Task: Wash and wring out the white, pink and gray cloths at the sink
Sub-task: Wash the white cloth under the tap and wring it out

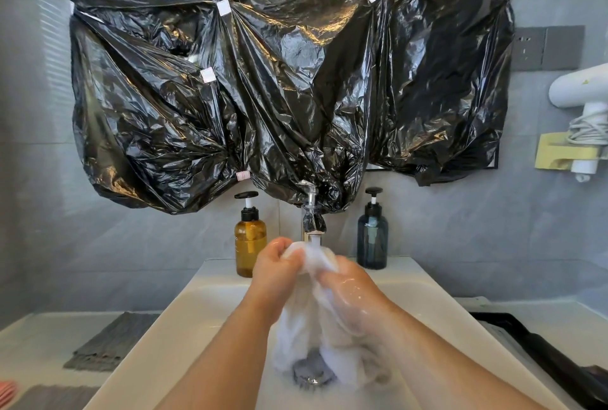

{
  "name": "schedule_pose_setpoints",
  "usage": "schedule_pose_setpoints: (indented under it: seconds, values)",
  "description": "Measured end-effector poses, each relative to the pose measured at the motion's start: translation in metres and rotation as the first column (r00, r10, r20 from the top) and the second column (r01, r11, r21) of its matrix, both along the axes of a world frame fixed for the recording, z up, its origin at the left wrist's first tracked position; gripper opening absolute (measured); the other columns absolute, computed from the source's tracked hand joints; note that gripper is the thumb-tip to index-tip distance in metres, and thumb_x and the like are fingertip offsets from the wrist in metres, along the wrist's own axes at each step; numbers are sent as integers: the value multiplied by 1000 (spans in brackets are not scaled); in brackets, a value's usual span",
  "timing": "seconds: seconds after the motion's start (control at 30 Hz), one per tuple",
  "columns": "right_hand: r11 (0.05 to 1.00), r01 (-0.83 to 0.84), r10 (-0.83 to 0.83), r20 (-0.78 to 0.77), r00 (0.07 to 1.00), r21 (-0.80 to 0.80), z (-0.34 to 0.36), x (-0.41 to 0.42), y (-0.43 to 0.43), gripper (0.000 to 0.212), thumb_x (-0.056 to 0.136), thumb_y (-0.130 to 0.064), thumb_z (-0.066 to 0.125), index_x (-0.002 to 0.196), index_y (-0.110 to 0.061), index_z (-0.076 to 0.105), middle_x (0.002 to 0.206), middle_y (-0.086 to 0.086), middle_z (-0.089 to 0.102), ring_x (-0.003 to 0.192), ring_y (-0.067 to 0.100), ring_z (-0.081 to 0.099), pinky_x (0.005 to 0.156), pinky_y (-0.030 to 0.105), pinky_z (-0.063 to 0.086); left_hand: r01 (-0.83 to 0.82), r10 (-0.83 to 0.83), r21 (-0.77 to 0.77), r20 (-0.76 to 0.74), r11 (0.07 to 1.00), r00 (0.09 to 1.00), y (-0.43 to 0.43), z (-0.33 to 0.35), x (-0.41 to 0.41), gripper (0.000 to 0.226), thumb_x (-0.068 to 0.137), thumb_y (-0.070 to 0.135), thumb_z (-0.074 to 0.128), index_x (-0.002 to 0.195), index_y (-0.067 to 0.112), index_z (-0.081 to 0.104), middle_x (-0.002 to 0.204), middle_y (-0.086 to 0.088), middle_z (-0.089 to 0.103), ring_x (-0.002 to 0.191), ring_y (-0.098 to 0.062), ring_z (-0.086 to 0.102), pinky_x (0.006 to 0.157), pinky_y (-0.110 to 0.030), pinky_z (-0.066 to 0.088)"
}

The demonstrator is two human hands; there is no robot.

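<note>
White cloth [316, 327], wet and bunched, hangs over the middle of the sink [204, 304]. Its long axis runs up and down: the top end is gathered right under the faucet [312, 225], where a stream of water lands on it, and the loose lower end points down into the basin, reaching the drain [312, 370]. Both hands hold it near the top. The left hand [279, 271] has its fingers curled round the upper bunch, just left of the stream. The right hand [348, 291], wet and glossy, grips the fabric slightly lower on the other side, fingers bent into the folds. The two hands sit close together, with the cloth between them.

On the tabletop left of the sink lies the gray cloth [112, 340], flat and folded, its long axis running away from the person and roughly along the sink's left edge. Only an edge of the pink cloth [8, 391] shows at the bottom left corner, near another gray strip whose shape cannot be made out.

An amber pump bottle [250, 245] stands behind the sink to the left of the faucet, a dark blue pump bottle [372, 241] to its right. Black plastic sheeting [279, 80] is taped over the wall above, and its lower edge wraps the faucet neck.
</note>
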State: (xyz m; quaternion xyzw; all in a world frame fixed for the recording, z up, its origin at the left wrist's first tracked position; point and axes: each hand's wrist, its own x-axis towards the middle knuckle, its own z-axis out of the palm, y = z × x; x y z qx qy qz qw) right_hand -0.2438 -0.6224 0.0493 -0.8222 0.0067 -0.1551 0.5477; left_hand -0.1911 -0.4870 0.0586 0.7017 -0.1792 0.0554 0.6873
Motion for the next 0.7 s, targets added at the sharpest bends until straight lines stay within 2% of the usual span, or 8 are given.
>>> schedule_pose_setpoints:
  seconds: [0.07, 0.13, 0.23, 0.33, 0.43, 0.53, 0.6, 0.7]
  values:
    - [981, 78, -71, 46, 996, -179, 1, -6, 7, 42, 71, -32, 48, 107, -25, 69, 97, -2, 71, 92, 22, 66, 82, 42, 55, -18, 19, -69, 18, 997, 1000, -3, 1, -3, 20, 93, 12, 54, 73, 12, 52, 72, -4, 47, 70, -20, 43, 64, -33, 36]
    - [942, 124, -102, 88, 991, -312, -1, -12, 9, 40, 77, -35, 43, 109, -23, 65, 101, 0, 69, 95, 23, 64, 79, 39, 51, -70, 73, -76, 39, 995, 997, -7, 3, -10, 33, 103, 18, 48, 70, 14, 51, 71, -1, 49, 70, -19, 44, 66, -36, 38]
    - [899, 128, -63, 165, 984, -419, -4, -18, 14, 25, 96, -42, 44, 116, -28, 54, 106, -3, 67, 97, 22, 63, 82, 40, 52, -100, 97, 24, 91, 995, 991, -14, 0, -14, 33, 106, 28, 45, 80, 14, 62, 80, -3, 61, 77, -20, 56, 77, -41, 48]
    - [830, 169, -88, 175, 981, -531, -2, -16, 14, 22, 100, -36, 40, 119, -27, 47, 105, -4, 64, 95, 21, 62, 82, 40, 53, -189, 120, 327, 218, 926, 969, -14, 2, -9, 22, 103, 15, 44, 93, 9, 64, 88, -1, 62, 87, -21, 57, 73, -28, 42]
    - [769, 207, -107, 197, 975, -604, 1, -15, 6, 17, 99, -20, 38, 114, -20, 45, 98, -2, 56, 89, 23, 56, 72, 36, 44, -101, 35, 405, 168, 909, 985, -13, 7, -14, 25, 101, 6, 43, 109, 0, 66, 100, -8, 66, 99, -30, 58, 73, -25, 41]
    - [796, 272, -190, 204, 960, -541, 2, -17, 0, 17, 99, -17, 41, 115, -14, 45, 97, 0, 55, 86, 24, 53, 70, 33, 39, -13, -29, 399, 99, 917, 995, -13, 1, -24, 25, 104, 10, 44, 120, 2, 61, 121, -16, 62, 111, -31, 58, 87, -28, 41]
    - [885, 316, -268, 181, 946, -341, 6, -14, -4, 20, 94, -23, 46, 112, -15, 49, 101, 1, 59, 90, 24, 58, 74, 35, 44, 107, -112, 374, -10, 921, 994, -9, -2, -24, 36, 103, 38, 50, 122, 9, 60, 121, -11, 64, 110, -27, 61, 98, -35, 47]
    - [935, 339, -315, 193, 929, -104, 11, -7, -11, 23, 88, -7, 44, 107, -15, 53, 104, 4, 61, 98, 26, 59, 82, 40, 51, 366, -267, 352, -298, 861, 916, 4, 1, -21, 69, 72, 72, 66, 117, 20, 67, 113, -2, 73, 107, -23, 67, 99, -42, 50]
